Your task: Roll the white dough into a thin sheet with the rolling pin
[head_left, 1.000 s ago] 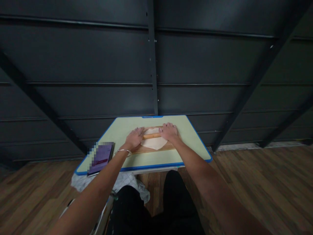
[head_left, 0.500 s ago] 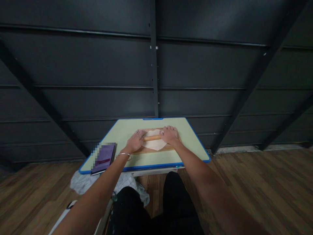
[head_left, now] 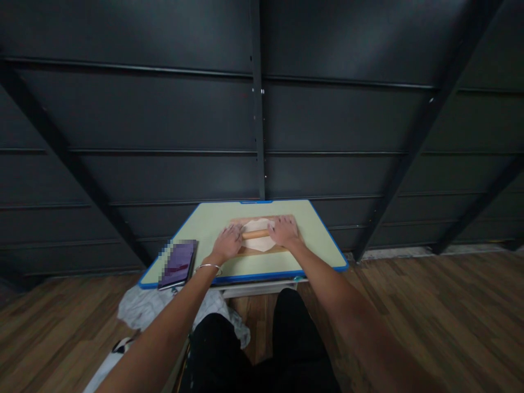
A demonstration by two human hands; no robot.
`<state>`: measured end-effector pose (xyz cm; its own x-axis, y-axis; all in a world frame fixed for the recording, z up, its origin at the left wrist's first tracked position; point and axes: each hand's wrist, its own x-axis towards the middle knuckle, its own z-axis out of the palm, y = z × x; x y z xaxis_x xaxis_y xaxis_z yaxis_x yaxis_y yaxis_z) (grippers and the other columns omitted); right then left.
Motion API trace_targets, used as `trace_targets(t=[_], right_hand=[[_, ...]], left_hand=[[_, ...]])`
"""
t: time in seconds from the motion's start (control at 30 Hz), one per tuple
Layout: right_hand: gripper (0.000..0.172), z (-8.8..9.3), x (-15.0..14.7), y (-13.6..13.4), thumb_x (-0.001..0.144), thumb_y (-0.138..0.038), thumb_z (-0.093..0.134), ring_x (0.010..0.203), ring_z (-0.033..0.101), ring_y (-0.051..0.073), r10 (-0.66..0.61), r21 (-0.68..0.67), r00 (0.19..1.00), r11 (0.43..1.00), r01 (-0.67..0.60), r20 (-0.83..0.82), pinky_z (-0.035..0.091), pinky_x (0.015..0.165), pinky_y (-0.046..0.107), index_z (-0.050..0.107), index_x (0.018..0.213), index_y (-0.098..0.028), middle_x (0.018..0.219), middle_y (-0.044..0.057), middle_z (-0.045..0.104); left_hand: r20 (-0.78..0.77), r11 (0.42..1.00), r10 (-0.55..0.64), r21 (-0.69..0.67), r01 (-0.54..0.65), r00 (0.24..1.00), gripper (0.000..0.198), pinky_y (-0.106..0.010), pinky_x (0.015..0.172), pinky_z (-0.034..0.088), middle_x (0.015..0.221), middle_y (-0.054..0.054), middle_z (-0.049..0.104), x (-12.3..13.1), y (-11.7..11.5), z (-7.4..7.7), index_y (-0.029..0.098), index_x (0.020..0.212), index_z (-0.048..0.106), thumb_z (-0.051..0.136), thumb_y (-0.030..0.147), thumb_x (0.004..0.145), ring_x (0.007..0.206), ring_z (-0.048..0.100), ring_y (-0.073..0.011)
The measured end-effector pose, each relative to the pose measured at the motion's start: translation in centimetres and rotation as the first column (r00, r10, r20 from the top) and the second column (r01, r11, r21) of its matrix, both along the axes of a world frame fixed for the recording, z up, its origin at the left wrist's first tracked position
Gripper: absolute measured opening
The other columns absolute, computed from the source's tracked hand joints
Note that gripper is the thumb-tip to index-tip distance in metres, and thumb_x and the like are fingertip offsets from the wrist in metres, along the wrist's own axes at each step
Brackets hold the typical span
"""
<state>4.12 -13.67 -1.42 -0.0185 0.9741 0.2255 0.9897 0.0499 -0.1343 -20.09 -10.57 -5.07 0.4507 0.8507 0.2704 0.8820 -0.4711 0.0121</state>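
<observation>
A wooden rolling pin (head_left: 256, 234) lies crosswise over a flat, pale sheet of dough (head_left: 262, 244). Beneath the dough is a wooden board (head_left: 290, 246). My left hand (head_left: 229, 240) rests over the pin's left end, fingers bent over it and a bangle (head_left: 209, 266) round the wrist. Over the right end lies my right hand (head_left: 284, 230), its fingers also closed on the pin. Both ends of the pin are hidden by my hands.
The board sits on a pale yellow-green tabletop (head_left: 254, 266) with a blue rim. At its left stands a tablet (head_left: 179, 263), partly pixelated. Crumpled light cloth (head_left: 141, 307) hangs below the left edge. A dark panelled wall (head_left: 184, 174) rises behind the table.
My hands and the rolling pin have shifted slightly toward me over the dough. The whole view has tilted a little. Both hands stay on the pin.
</observation>
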Motion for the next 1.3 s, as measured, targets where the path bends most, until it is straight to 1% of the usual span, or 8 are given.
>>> trace_targets(t=[0.1,0.2,0.33,0.43,0.57,0.67,1.03,1.3], right_hand=[[0.054,-0.4,0.0,-0.3,0.109,-0.049,0.035,0.131,0.057,0.032,0.004,0.016,1.000,1.000,-0.004,-0.003,0.035,0.111,0.046,0.062,0.138,-0.013,0.141,0.019,0.065],[0.054,-0.8,0.1,-0.7,0.109,-0.049,0.035,0.130,0.058,0.032,0.011,0.035,1.000,0.999,-0.011,-0.002,0.034,0.112,0.045,0.062,0.139,-0.013,0.143,0.019,0.065],[0.054,-1.1,0.3,-1.2,0.110,-0.048,0.035,0.129,0.060,0.031,0.026,0.028,1.000,0.999,-0.026,-0.004,0.036,0.111,0.042,0.061,0.141,-0.012,0.144,0.019,0.064],[0.056,-1.4,0.6,-1.6,0.110,-0.049,0.035,0.130,0.059,0.031,0.048,0.015,0.999,0.999,-0.048,0.014,0.037,0.110,0.042,0.063,0.138,-0.011,0.141,0.019,0.066],[0.059,-1.8,1.0,-2.1,0.111,-0.052,0.034,0.136,0.054,0.029,0.096,0.051,0.995,0.994,-0.098,0.033,0.032,0.116,0.040,0.065,0.137,-0.010,0.144,0.019,0.065],[0.060,-2.1,1.3,-2.6,0.110,-0.052,0.034,0.144,0.048,0.028,0.109,0.065,0.994,0.992,-0.110,0.017,0.028,0.121,0.040,0.061,0.144,-0.010,0.152,0.018,0.058],[0.064,-2.1,1.8,-5.3,0.110,-0.051,0.035,0.153,0.035,0.029,0.146,0.045,0.989,0.988,-0.145,-0.006,0.026,0.123,0.042,0.044,0.161,-0.013,0.166,0.017,0.042],[0.067,-1.9,2.0,-3.8,0.109,-0.053,0.036,0.156,0.033,0.027,0.136,-0.011,0.990,0.991,-0.137,-0.043,0.023,0.125,0.041,0.043,0.162,-0.014,0.168,0.015,0.040]], left_hand=[[-0.006,1.000,0.020,0.024,-0.020,1.000,0.053,-0.054,0.124,0.035,0.158,-0.020,0.054,0.4,-0.9,0.1,0.011,0.149,0.056,0.031,0.022,0.104,0.150,0.046,-0.0323],[0.018,0.994,0.079,0.077,-0.080,0.997,0.055,-0.050,0.126,0.032,0.158,-0.023,0.052,0.9,-1.8,0.1,0.005,0.149,0.055,0.032,0.029,0.105,0.151,0.045,-0.0329],[0.029,0.987,0.128,0.094,-0.130,0.991,0.073,-0.049,0.127,0.030,0.159,-0.030,0.047,1.3,-2.8,0.0,-0.003,0.150,0.049,0.044,0.051,0.101,0.151,0.043,-0.0377],[0.017,0.988,0.129,0.082,-0.130,0.992,0.081,-0.049,0.126,0.031,0.160,-0.031,0.045,1.3,-3.4,-0.1,-0.003,0.151,0.047,0.049,0.058,0.097,0.151,0.043,-0.0393],[0.018,0.987,0.134,0.091,-0.135,0.991,0.087,-0.050,0.127,0.029,0.160,-0.032,0.044,1.1,-4.0,-0.4,-0.007,0.151,0.046,0.048,0.061,0.097,0.151,0.042,-0.0408],[0.045,0.988,0.119,0.099,-0.123,0.992,0.089,-0.051,0.127,0.029,0.160,-0.031,0.045,1.0,-4.4,-0.8,-0.004,0.153,0.045,0.047,0.065,0.097,0.153,0.041,-0.0397],[0.064,0.984,0.071,0.156,-0.080,0.995,0.086,-0.052,0.126,0.032,0.159,-0.031,0.046,0.4,-6.0,-2.6,-0.003,0.154,0.045,0.041,0.064,0.100,0.150,0.044,-0.0403],[0.067,0.984,0.118,0.128,-0.126,0.991,0.077,-0.054,0.123,0.037,0.156,-0.033,0.049,0.9,-5.6,-1.8,-0.006,0.149,0.050,0.034,0.055,0.105,0.150,0.044,-0.0411]])
